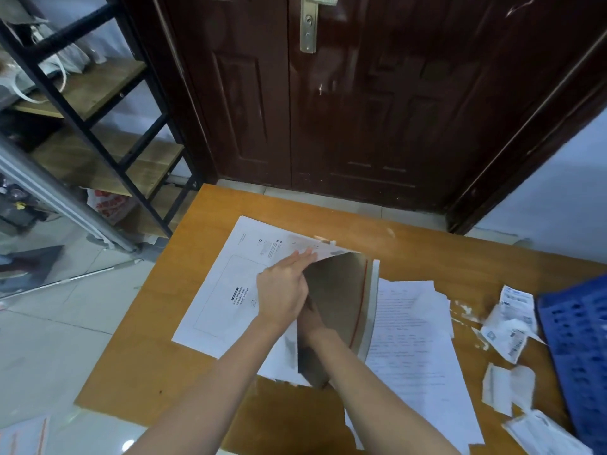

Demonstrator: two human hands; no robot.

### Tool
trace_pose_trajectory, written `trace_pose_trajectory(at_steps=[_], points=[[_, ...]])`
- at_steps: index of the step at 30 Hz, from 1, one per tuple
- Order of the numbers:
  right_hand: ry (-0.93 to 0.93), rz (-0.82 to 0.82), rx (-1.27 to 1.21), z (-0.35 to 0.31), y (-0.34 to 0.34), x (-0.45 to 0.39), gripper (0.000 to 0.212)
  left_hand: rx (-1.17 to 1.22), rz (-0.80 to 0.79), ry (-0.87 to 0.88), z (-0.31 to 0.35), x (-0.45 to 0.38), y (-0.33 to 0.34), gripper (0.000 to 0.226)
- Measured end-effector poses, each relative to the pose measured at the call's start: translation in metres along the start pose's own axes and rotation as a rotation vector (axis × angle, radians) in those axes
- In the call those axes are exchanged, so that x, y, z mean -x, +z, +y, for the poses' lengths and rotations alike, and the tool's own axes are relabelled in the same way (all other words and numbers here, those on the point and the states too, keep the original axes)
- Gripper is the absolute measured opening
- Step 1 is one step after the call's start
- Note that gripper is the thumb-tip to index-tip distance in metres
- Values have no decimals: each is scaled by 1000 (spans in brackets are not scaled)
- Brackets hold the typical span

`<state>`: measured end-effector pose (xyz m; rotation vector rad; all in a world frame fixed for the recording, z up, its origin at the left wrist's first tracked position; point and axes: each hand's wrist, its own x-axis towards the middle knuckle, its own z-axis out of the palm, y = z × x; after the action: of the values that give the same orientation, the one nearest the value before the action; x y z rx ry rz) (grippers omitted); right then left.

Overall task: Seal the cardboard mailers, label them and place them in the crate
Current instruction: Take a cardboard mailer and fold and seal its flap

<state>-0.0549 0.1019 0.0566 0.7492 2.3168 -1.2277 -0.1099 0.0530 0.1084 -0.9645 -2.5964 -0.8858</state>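
Hiding the right hand (pixel 312 318), the mailer flap (pixel 338 310)

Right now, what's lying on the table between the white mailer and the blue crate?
In the head view, printed paper sheets and loose shipping labels lie between the white mailer and the blue crate.

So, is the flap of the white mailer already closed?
No, the flap of the white mailer stands raised, its brown inner side showing.
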Motion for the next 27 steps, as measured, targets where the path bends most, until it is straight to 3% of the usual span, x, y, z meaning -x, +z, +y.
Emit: trace_pose_trajectory(at_steps=[1, 4, 8, 12, 14, 17, 19, 22, 23, 25, 27], points=[[21, -81, 116, -6, -3, 5, 55, 4, 2, -3, -1, 0, 0, 47], [14, -145, 246, -7, -9, 10, 62, -10, -9, 1, -1, 1, 0, 45], [-82, -80, 211, -12, -16, 19, 42, -53, -31, 7, 3, 2, -3, 45], [-71, -19, -73, -23, -44, 21, 18, -95, -82, -25, 1, 5, 0, 44], [-54, -6, -155, -22, -70, 29, 20, -107, -102, -50, 0, 6, 2, 44], [-77, -108, -580, -2, -104, 52, 20, -117, -107, -53, 3, 7, 1, 48], [-61, 34, -868, 24, -119, 64, 19, -106, -97, -58, 7, 8, 3, 49], [138, 505, -1307, 76, -125, 69, 13, -69, -102, -70, 15, 13, 11, 47], [259, 660, -1326, 97, -123, 68, 9, -69, -116, -80, 19, 14, 15, 47], [537, 832, -1022, 137, -113, 68, 11, -92, -143, -93, 25, 18, 20, 45], [688, 780, -650, 167, -98, 72, 38, -119, -166, -88, 30, 21, 24, 44]])
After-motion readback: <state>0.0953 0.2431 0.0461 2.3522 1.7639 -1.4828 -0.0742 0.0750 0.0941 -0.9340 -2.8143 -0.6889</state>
